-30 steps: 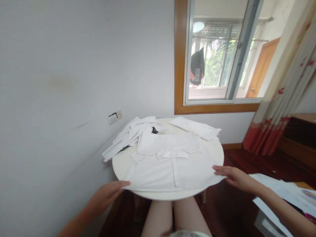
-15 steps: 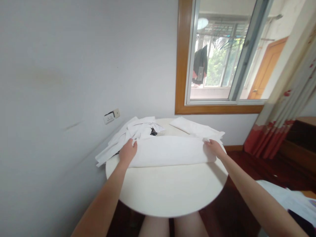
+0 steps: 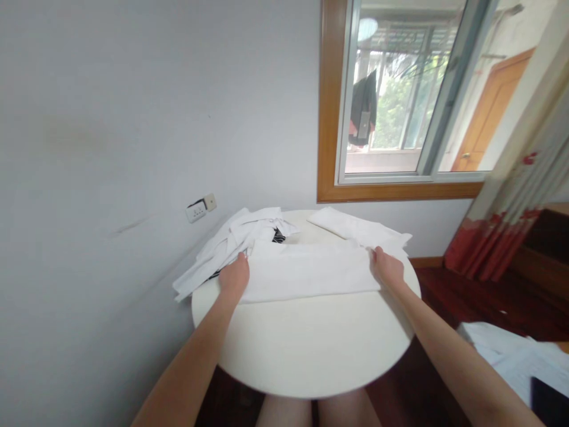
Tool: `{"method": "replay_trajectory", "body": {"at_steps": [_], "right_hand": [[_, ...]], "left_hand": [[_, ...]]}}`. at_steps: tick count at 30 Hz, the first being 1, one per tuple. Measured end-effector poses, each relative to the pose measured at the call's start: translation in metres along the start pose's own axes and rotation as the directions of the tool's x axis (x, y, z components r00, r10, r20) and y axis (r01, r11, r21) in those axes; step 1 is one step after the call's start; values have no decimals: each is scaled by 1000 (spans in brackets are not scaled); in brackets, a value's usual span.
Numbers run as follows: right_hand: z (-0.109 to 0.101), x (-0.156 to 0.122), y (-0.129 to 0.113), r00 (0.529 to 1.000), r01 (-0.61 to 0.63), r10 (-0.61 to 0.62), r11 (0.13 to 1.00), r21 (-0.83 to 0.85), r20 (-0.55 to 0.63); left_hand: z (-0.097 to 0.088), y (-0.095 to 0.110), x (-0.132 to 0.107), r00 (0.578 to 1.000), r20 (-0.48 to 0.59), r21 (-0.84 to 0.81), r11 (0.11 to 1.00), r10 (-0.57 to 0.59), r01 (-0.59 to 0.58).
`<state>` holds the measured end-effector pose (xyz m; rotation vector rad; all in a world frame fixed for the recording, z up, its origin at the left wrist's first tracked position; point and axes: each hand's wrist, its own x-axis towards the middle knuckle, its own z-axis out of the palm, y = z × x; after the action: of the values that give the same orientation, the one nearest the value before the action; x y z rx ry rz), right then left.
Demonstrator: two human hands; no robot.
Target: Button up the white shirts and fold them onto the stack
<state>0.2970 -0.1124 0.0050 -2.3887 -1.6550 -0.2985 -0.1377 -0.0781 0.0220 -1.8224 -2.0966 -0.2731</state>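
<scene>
Across the middle of the round white table [image 3: 311, 350] lies a folded white cloth [image 3: 306, 273], a long flat strip whose exact kind I cannot tell. My left hand [image 3: 235, 276] is closed on its left end, thumb at the upper corner. At the opposite end my right hand [image 3: 387, 268] grips the upper right corner. Behind my left hand is a loose pile of white cloth [image 3: 235, 234], with a black-and-white striped bit [image 3: 278, 235] showing. Another folded white cloth [image 3: 355, 225] rests at the back right of the table, just beyond my right hand.
A pale wall [image 3: 111, 148] with a socket [image 3: 196, 211] borders the table's back left. The wood-framed window [image 3: 326, 118] is behind it. At right hangs a curtain [image 3: 482, 237]; white fabric [image 3: 515, 356] and a dark flat object [image 3: 549, 403] lie lower right.
My hands have come slightly closer together along the cloth, each still holding its end. The fingers of both hands have closed further round the upper edge. The view has shifted slightly.
</scene>
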Motion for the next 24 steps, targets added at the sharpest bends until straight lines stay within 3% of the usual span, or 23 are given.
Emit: {"method": "replay_trajectory", "body": {"at_steps": [5,8,11,13,16,18,21,24], "right_hand": [[5,-4,2,999,6,-6,1000,1,43],[-1,-5,-1,994,37,-38,999,-15,-107],[-11,-8,-23,962,173,-166,985,12,-219],[-14,-14,-50,935,315,-297,947,69,-194],[-8,-27,-95,873,487,-482,855,177,-74],[0,-34,-117,846,506,-531,827,246,43],[10,-38,-130,831,469,-527,835,289,175],[13,-36,-127,831,463,-524,837,293,185]], "left_hand": [[3,-2,-2,998,61,-22,999,-29,30],[-13,4,0,995,-98,-32,999,-23,20],[-35,29,-1,957,-278,-82,990,88,-114],[-42,56,-4,925,-283,-153,940,253,-304],[-30,94,-11,840,-171,-268,796,515,-543],[-11,108,-14,810,-28,-329,759,586,-561],[17,106,-10,808,141,-361,789,573,-497],[33,92,-1,828,182,-347,823,530,-450]]}}
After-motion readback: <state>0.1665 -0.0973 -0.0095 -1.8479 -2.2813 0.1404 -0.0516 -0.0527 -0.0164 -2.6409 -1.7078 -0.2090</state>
